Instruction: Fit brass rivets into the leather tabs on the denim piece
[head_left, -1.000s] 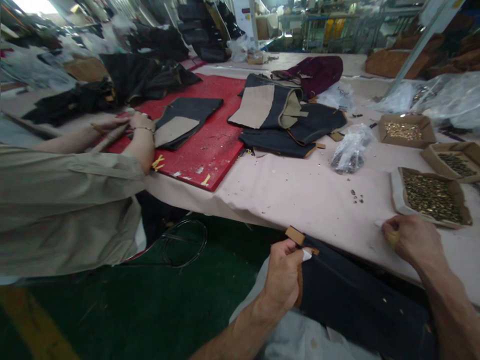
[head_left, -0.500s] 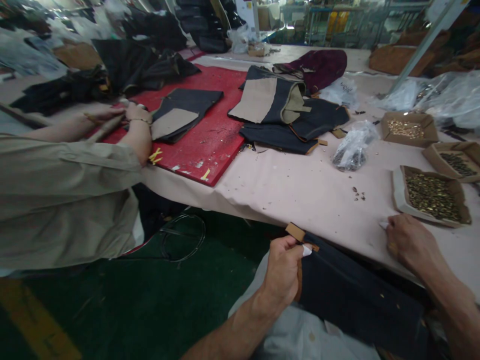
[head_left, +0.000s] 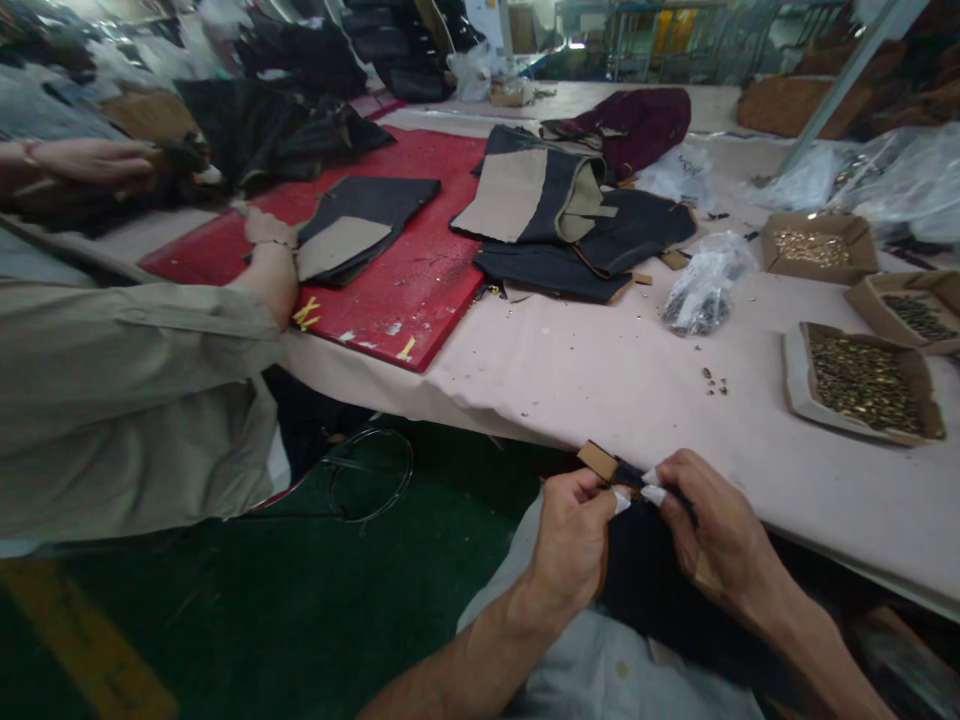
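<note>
A dark navy fabric piece (head_left: 645,565) with brown edging lies over my lap below the table edge. My left hand (head_left: 566,540) pinches its upper corner, beside a tan tab (head_left: 598,460) that sticks out past the fingers. Close against it, my right hand (head_left: 712,520) has thumb and forefinger pressed together at the same corner. White wrapping covers fingertips on both hands. Whatever small thing may sit between the right fingertips is hidden. Several loose metal bits (head_left: 714,382) lie on the table beyond my hands.
Cardboard trays of small metal parts, one brassy (head_left: 866,385), one coppery (head_left: 814,248), stand at the right. A clear plastic bag (head_left: 705,285) lies left of them. Folded dark fabric pieces (head_left: 540,200) rest mid-table. At left, a co-worker's sleeve (head_left: 135,370) reaches over a red board (head_left: 420,310).
My right hand has come from beside the brassy tray to the fabric corner, meeting my left hand. One of the co-worker's hands has moved left, off the red board.
</note>
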